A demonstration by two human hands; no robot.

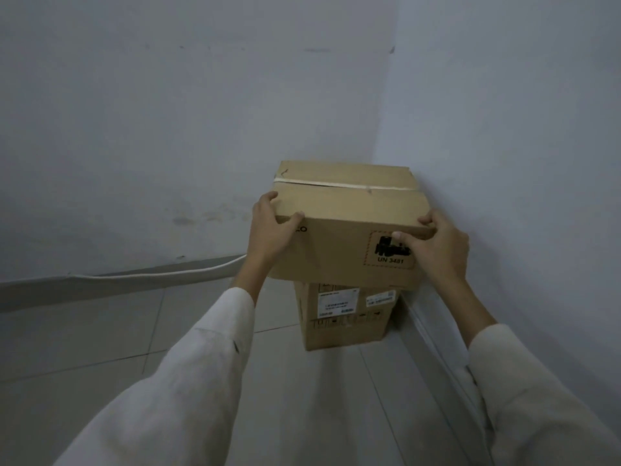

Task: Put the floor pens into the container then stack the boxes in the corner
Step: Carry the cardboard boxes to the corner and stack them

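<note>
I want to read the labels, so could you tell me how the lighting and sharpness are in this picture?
Head view: dim, flat, bluish light, no glare; the upper box shows "UN 3481" legibly, but the white labels on the lower box are too soft to read; wide-angle bending curves the baseboard; soft shadow beneath the upper box, both hands gripping it.

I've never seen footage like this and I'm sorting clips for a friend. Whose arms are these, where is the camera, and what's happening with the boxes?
There is no machine here: a camera worn on a person's head looks forward and down, so the two white-sleeved arms are the wearer's own. This is the only view. The left hand and the right hand each have a grip on a near top corner of the upper cardboard box, which bears a UN 3481 label. It sits over a lower cardboard box standing on the tiled floor, in the corner where two pale walls meet. Whether the upper box fully rests yet, I cannot tell. No pens or container show.
</note>
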